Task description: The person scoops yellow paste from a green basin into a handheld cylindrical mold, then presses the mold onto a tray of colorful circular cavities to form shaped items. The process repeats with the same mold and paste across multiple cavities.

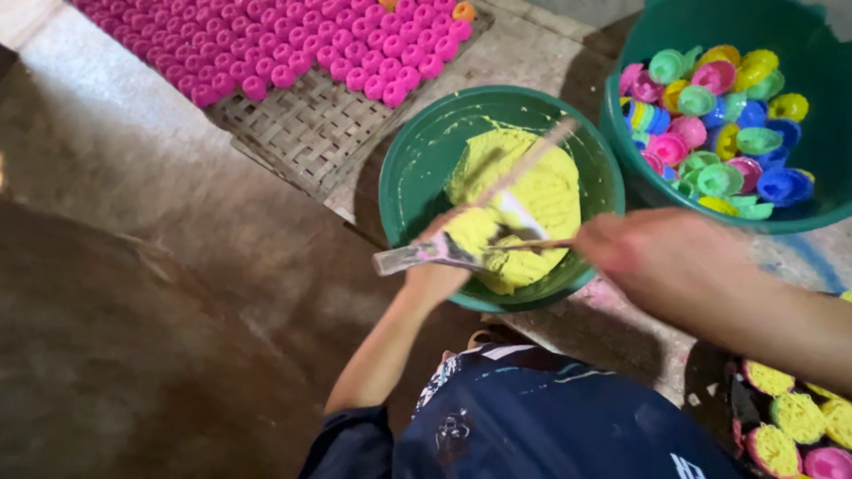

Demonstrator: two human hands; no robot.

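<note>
Paste-loading is underway: left hand (pixel 441 266) is gripping a small mould over the green bowl (pixel 417 164) of yellow paste (pixel 532 191); right hand (pixel 661 257), blurred, is pinching a thin stick (pixel 532 244), needing a careful press into it.

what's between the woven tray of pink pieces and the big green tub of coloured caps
In the head view, the green bowl of yellow paste sits between woven tray and green tub.

Left hand (pixel 444 253) over near rim of green bowl (pixel 417 151), fingers curled shut around a flat tool, forearm bare, right hand (pixel 661 257) blurred beside bowl's right edge, pinching a thin stick
</note>
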